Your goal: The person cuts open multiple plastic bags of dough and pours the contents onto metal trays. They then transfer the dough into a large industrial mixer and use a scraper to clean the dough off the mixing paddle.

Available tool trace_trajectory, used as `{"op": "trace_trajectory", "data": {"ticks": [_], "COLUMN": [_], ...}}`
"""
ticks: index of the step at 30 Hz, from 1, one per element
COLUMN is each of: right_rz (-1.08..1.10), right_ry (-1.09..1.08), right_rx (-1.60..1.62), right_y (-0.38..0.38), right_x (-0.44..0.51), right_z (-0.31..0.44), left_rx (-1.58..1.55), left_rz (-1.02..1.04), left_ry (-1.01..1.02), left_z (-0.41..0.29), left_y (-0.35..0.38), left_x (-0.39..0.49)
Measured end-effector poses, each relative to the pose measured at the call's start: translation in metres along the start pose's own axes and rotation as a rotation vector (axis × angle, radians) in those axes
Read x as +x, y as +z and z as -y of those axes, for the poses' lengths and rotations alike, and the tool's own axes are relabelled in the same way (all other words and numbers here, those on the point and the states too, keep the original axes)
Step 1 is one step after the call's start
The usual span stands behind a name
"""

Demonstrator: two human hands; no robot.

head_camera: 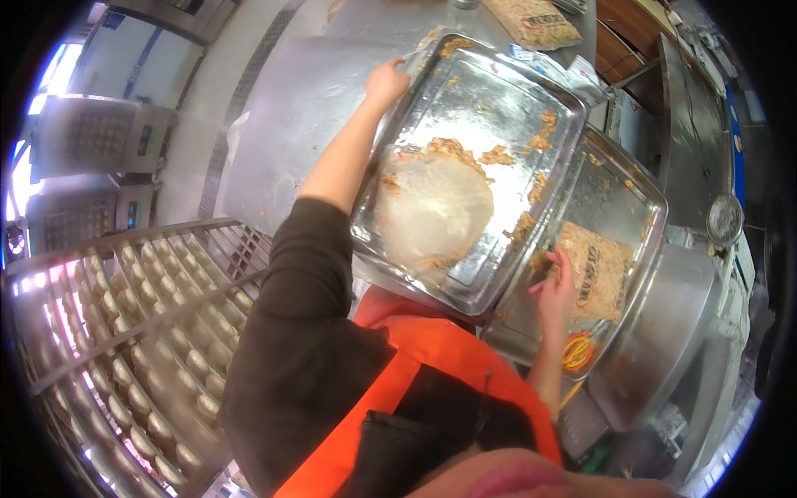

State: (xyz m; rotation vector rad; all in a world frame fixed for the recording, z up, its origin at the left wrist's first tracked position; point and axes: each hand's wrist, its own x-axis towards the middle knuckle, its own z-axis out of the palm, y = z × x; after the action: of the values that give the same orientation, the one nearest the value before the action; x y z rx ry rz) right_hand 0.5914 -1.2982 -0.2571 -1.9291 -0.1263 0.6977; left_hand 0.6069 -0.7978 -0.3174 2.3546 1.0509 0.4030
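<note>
A large metal tray (479,106) lies before me, smeared with brown food residue. A clear plastic bag or sheet (433,208) with some residue rests in its near left part. My left hand (387,82) is at the tray's far left edge, fingers bent near the rim; its exact grip is unclear. A second, lower metal tray (613,168) sits to the right, partly under the first. In it are a printed, filled plastic packet (594,271) and yellow and red bands (579,350). My right hand (556,283) is beside the packet's left edge, fingers partly extended, with nothing visibly held.
A metal table (280,124) extends left. Another filled packet (532,22) and a crumpled white package (584,78) lie beyond the tray. A rack (155,324) of pale dough pieces stands at the lower left. A large metal basin (663,336) is at the right.
</note>
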Motion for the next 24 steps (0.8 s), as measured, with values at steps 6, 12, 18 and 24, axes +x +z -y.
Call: {"op": "trace_trajectory", "data": {"ticks": [6,12,18,24], "right_rz": [0.094,-0.076,-0.196,-0.133], "right_ry": [-0.104,-0.121,-0.498,-0.583], "right_rx": [-0.311,-0.46,-0.629,-0.569], "right_y": [0.09,0.166,0.184,0.208], "right_x": [0.006,0.026,0.037,0.055], "right_z": [0.031,0.032,0.048,0.056], "left_rx": [0.084,-0.393,-0.931,-0.808], "left_rz": [0.015,-0.069,-0.143,-0.491], "left_ry": [0.179,-0.008,-0.284,-0.474], "left_z": [0.05,0.08,0.161,0.309], "left_y": [0.085,0.043,-0.122,-0.265], "left_x": [0.082,0.082,-0.004,-0.13]}}
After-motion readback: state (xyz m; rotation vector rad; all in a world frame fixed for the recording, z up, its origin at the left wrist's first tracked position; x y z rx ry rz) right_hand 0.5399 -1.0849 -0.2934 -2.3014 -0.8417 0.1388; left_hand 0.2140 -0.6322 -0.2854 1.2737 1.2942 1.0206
